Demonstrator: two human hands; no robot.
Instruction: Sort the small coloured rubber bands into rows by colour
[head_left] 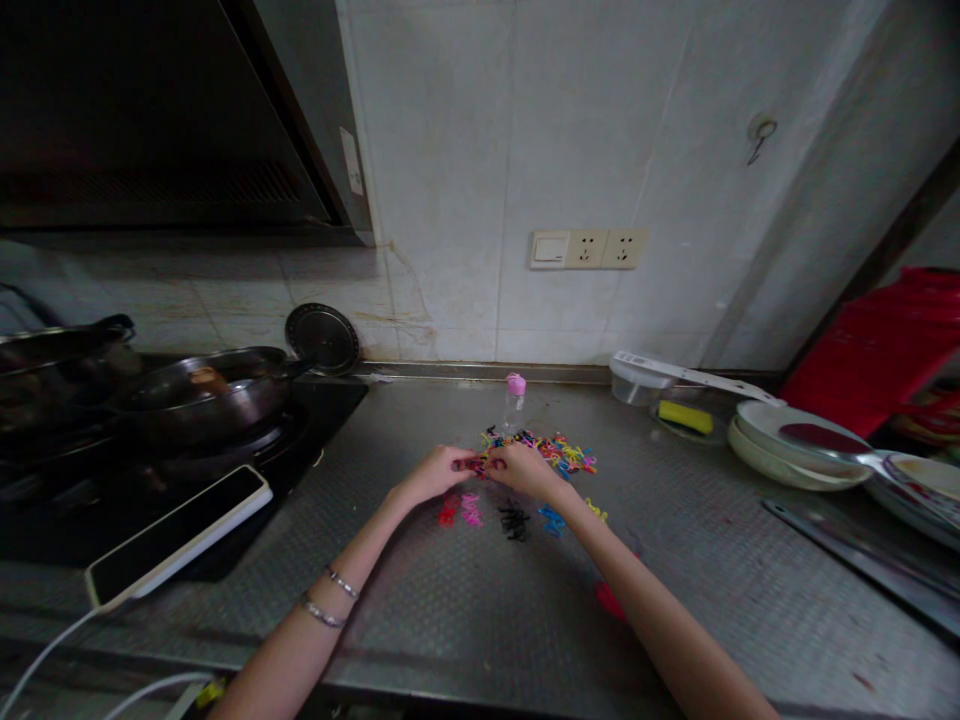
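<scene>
Two bare forearms (pixel 664 620) cross the front edge of the dimpled metal counter (pixel 480 620), with metal bracelets (pixel 324 612) on the left one. Near the counter's middle lies a loose pile of small multicoloured bands (pixel 568 455); at its left side the left hand (pixel 431 475) and right hand (pixel 525 472) curl their fingers nearly closed, though I cannot tell whether either grips a band. Nearer the front edge sit a red cluster (pixel 448 510), pink cluster (pixel 471 509), black cluster (pixel 514 522), blue cluster (pixel 553 521) and yellow cluster (pixel 596 510), all stringy. Open metal runs from there to that edge, between the forearms. Toward the back edge stands a clear plastic bottle (pixel 514 408), pink-capped. A glossy black hob (pixel 326 415) borders the left; pale round bowls (pixel 787 476) narrow the right.
</scene>
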